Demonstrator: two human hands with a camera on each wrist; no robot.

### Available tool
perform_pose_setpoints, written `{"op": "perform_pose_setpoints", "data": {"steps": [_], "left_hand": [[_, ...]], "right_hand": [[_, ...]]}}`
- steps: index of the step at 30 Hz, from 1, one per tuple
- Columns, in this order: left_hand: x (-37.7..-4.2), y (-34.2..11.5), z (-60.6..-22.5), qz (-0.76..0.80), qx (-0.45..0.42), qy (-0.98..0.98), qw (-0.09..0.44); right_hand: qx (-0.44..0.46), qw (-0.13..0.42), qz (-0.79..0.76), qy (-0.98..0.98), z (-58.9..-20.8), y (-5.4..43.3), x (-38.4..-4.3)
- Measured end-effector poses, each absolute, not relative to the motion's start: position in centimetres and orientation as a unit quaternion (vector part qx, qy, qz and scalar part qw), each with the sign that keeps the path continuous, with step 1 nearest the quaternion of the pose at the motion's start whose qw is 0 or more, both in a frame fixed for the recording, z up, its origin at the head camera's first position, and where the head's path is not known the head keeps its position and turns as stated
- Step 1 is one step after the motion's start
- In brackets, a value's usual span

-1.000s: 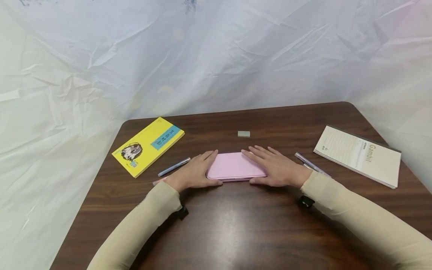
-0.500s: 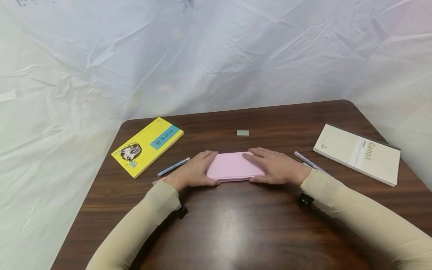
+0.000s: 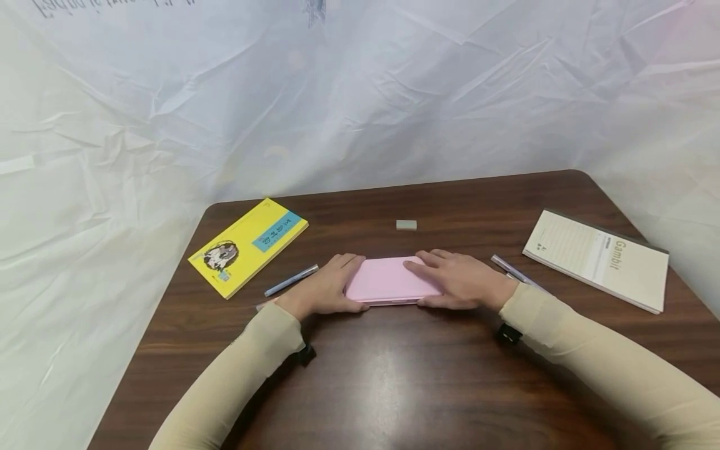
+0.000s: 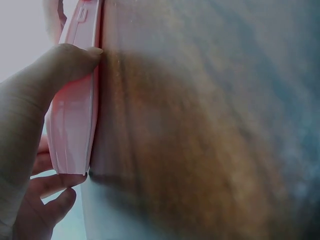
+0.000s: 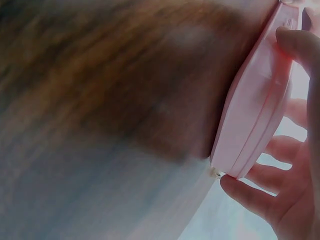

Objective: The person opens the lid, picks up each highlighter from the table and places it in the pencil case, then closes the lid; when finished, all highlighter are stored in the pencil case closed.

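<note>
Lengthwise, the pink case [image 3: 385,279] lies gripped between left fingers [image 3: 345,261] and right fingers [image 3: 420,270].

Backdrop was just a crinkly whitish sheet [image 3: 360,125], creases everywhere, filling the top of the frame and running down both sides. Some lettering [image 3: 107,5] got cut off at the upper left, plus a little dark print [image 3: 316,11] at top centre and a pinkish tint in the upper right corner. Table [image 3: 337,209] was dark brown wood grain with rounded far corners, and a pale glare [image 3: 384,381] sat lower centre.
</note>
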State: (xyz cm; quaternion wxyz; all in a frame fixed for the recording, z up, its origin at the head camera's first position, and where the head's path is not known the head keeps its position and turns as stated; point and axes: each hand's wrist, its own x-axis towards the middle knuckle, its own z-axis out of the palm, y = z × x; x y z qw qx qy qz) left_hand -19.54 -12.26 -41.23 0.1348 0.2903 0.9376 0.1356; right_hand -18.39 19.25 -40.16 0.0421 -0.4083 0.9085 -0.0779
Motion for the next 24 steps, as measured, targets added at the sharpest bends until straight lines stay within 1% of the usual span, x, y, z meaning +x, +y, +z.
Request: {"op": "perform_pose_setpoints", "data": {"steps": [6, 12, 18, 20, 24], "left_hand": [[-19.54, -12.31, -41.28, 0.141, 0.297, 0.935, 0.131], [-19.52, -12.39, -41.30, 0.142, 0.296, 0.935, 0.134], [-19.42, -12.53, -41.30, 0.143, 0.289, 0.937, 0.136], [-19.39, -12.55, -41.30, 0.147, 0.289, 0.936, 0.137], [-19.52, -12.67, -41.44, 0.160, 0.300, 0.931, 0.134]], "right_hand": [[-0.433, 0.008, -0.041, 0.901, -40.46, 19.22, -18.47], [-0.444, -0.004, -0.017, 0.896, -40.61, 19.18, -18.47], [-0.456, -0.028, -0.010, 0.889, -40.88, 19.03, -18.44], [-0.455, -0.021, -0.007, 0.890, -40.87, 18.99, -18.42], [-0.437, 0.020, -0.018, 0.899, -40.31, 19.05, -18.25]]}}
